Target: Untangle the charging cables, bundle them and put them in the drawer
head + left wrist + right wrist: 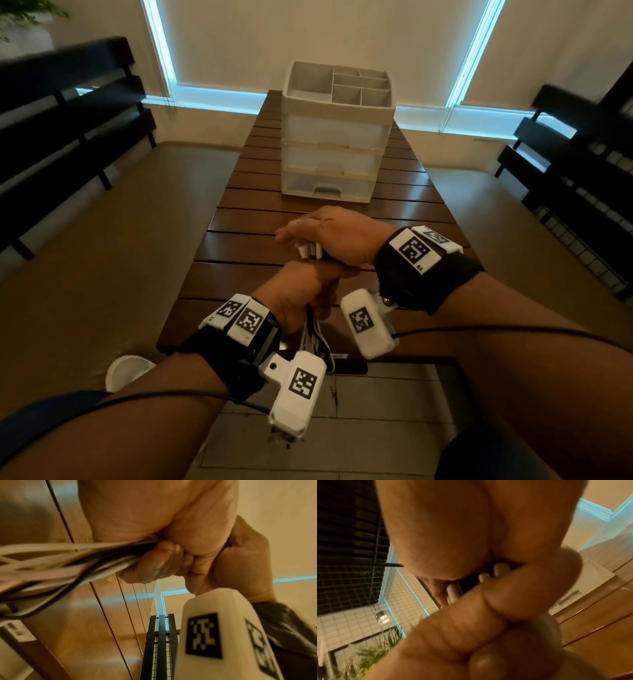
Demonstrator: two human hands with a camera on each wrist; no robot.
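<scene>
Slatted wooden table (260, 202) | drawer unit (335, 137) | benches (61, 113) flanking

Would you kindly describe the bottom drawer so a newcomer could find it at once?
On the slatted wooden table stands a pale plastic drawer unit beyond both hands. Its bottom drawer is the lowest of three, shut, and the only one whose handle looks dark.
</scene>
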